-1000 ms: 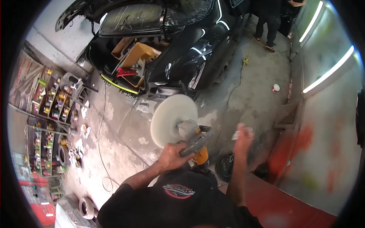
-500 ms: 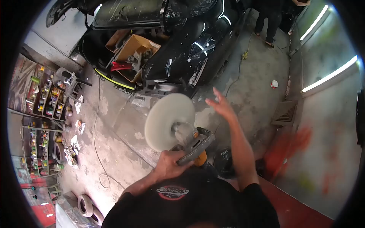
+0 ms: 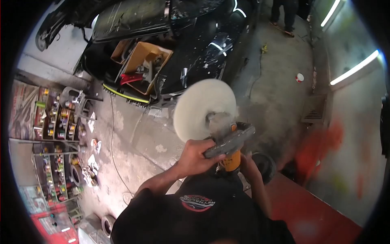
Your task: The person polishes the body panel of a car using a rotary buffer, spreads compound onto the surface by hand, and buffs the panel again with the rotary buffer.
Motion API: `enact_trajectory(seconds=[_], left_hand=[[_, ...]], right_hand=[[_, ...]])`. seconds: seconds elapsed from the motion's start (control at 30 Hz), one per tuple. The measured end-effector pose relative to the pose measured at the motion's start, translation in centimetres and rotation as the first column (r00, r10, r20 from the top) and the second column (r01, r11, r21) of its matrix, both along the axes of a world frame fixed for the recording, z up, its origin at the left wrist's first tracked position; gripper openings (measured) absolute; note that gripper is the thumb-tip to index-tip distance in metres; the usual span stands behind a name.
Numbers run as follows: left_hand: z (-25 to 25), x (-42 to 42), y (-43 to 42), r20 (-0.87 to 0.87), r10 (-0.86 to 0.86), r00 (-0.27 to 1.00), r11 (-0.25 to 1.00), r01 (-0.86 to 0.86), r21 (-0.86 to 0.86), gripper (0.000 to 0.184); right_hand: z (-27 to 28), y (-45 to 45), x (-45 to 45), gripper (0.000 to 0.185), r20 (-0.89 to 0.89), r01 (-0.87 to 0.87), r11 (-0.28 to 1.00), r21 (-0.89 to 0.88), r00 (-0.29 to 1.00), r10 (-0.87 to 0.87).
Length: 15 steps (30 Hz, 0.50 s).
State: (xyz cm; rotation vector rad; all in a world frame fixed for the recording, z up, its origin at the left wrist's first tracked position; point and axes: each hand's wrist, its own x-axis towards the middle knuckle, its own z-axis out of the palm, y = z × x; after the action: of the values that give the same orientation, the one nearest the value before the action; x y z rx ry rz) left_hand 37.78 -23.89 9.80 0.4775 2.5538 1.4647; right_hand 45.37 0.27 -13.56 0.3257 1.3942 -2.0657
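My left hand [image 3: 197, 156] is closed around the dark D-shaped handle of a yellow and grey polisher [image 3: 232, 160]. A large round white buffing pad [image 3: 199, 106] faces away from me at the tool's front, its surface smeared as if spinning. My right hand [image 3: 248, 163] is at the right side of the yellow body, its fingers partly hidden behind the tool, and looks closed on it. Just beyond the pad is a black car [image 3: 195, 49] with scuffed, glossy panels. The pad overlaps the car's edge in view; whether they touch I cannot tell.
An open cardboard box [image 3: 142, 61] with parts and a red item sits in the car. Shelves of cans [image 3: 57, 118] line the left, near tires [image 3: 76, 175]. A cable [image 3: 112, 150] crosses the floor. A person [image 3: 284, 18] stands at the back right. A red panel [image 3: 313, 203] lies lower right.
My right hand has come down from the air beside the tool to the polisher's body. The polisher and pad have shifted right and slightly up in view.
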Motion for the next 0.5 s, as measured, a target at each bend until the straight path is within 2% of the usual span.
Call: enact_trajectory(seconds=[0.03,0.13,0.17,0.27,0.37,0.5], left_hand=[[-0.1,-0.3,-0.3,0.001,0.03,1.0,0.999,-0.03,0.021,0.026],[-0.5,-1.1,-1.3,0.08,0.147,0.986,0.984,-0.154,0.085,0.026],[-0.6,-1.4,-1.5,0.129,0.2,0.971,0.97,-0.214,0.111,0.025],[-0.4,-1.5,-3.0,0.184,0.27,0.945,0.942,-0.299,0.155,0.024],[0.2,-1.3,-4.5,0.18,0.261,0.948,0.937,-0.294,0.187,0.024],[1.2,-1.6,-5.2,0.08,0.252,0.964,0.94,-0.264,0.216,0.024]], right_hand=[[0.0,0.4,1.6,0.061,0.203,0.044,0.98,-0.196,0.979,-0.003],[3.2,1.2,3.4,0.09,-0.158,-0.059,0.998,-0.013,0.986,0.056],[4.4,0.8,2.7,0.11,-0.133,-0.085,0.978,0.19,0.985,0.111],[6.9,-0.4,1.4,0.117,-0.375,-0.064,0.911,0.407,0.898,0.231],[7.8,-1.3,0.9,0.123,-0.322,-0.106,0.886,0.451,0.907,0.272],[8.1,-2.5,0.3,0.127,-0.328,-0.052,0.93,0.364,0.927,0.18]])
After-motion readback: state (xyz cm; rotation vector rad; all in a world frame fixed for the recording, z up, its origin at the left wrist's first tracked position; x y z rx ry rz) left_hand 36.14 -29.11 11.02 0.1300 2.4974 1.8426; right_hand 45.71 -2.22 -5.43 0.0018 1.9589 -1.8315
